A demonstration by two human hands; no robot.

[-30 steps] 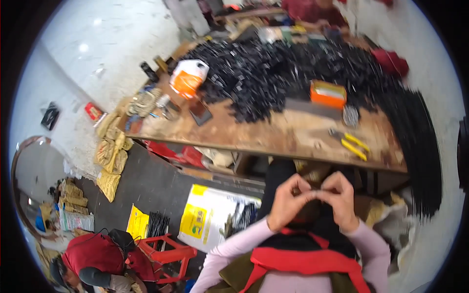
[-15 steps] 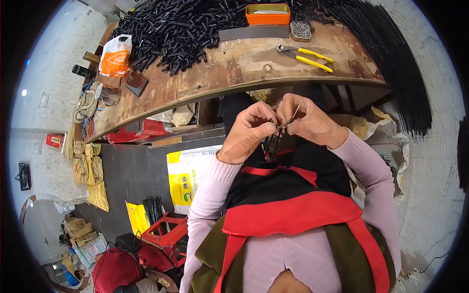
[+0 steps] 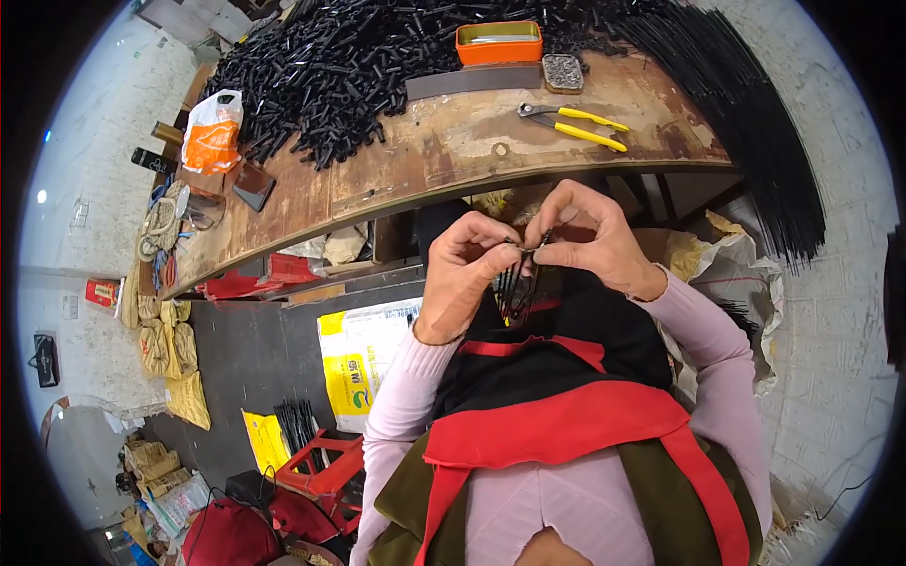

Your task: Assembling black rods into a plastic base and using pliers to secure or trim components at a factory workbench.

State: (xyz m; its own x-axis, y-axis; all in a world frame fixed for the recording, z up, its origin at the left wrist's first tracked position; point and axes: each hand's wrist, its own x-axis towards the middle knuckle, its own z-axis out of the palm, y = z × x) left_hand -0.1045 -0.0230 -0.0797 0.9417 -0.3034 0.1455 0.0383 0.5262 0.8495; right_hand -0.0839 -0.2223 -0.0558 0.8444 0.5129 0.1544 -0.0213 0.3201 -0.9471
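Above my lap, in front of the bench edge, both hands pinch the top of a bundle of thin black ribs (image 3: 512, 300). The bundle hangs down below my fingertips against the dark trousers. My left hand (image 3: 462, 274) is closed, thumb and forefinger pressed on the bundle's left side. On its right side my right hand (image 3: 596, 243) is closed too, thumb and fingers meeting at a small dark piece. My fingertips hide exactly how the ribs join.
The wooden bench (image 3: 396, 165) carries a pile of short black tubes (image 3: 349, 94), yellow-handled pincers (image 3: 590, 139), an orange tin (image 3: 498, 52), a box of small metal bits (image 3: 563, 74) and a dark flat bar (image 3: 472, 83). Long black rods (image 3: 755, 132) overhang its right end.
My hands have shifted slightly left, and more of the rib bundle shows below them. A thin pin-like piece upright at my right fingers no longer stands out. The whole view has shifted a little.
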